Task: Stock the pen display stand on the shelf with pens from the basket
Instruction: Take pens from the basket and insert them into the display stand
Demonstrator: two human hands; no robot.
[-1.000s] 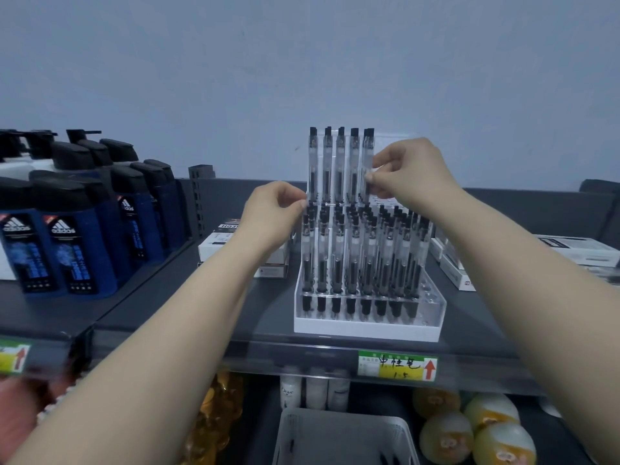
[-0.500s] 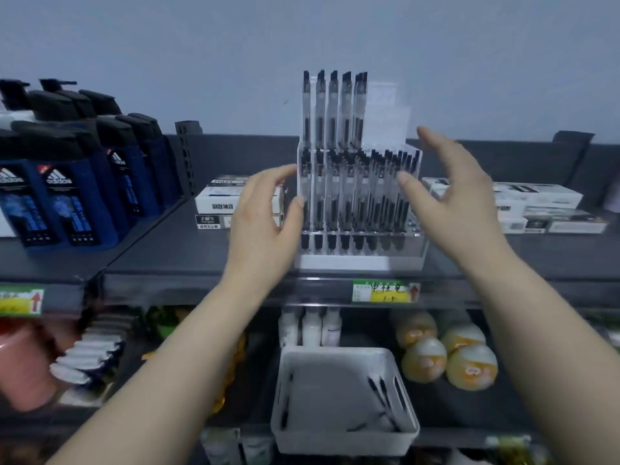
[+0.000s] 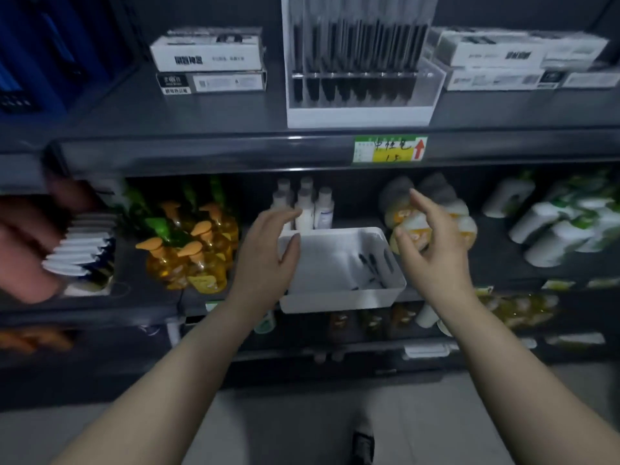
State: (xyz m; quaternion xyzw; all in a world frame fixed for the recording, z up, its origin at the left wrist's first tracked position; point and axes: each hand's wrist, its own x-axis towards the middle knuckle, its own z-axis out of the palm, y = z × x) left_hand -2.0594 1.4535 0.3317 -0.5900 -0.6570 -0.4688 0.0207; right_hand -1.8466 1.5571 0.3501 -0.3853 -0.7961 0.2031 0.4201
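Head view, looking down the shelving. The pen display stand (image 3: 355,117), a clear rack on a white base, sits on the upper shelf (image 3: 201,112) and holds rows of upright pens (image 3: 355,58), above a green-and-yellow price label (image 3: 389,149). One level down, the white basket (image 3: 335,300) rests at the shelf front with a few loose pens (image 3: 370,265) lying along its right side. We see the left hand (image 3: 268,253) at the basket's left rim with fingers relaxed and spread. Its thumb seems to touch the rim, though blur leaves contact uncertain. The right hand (image 3: 432,243) hovers just right of the basket, fingers loosely curved, holding nothing. Yellow pump bottles (image 3: 191,250) stand to the left.
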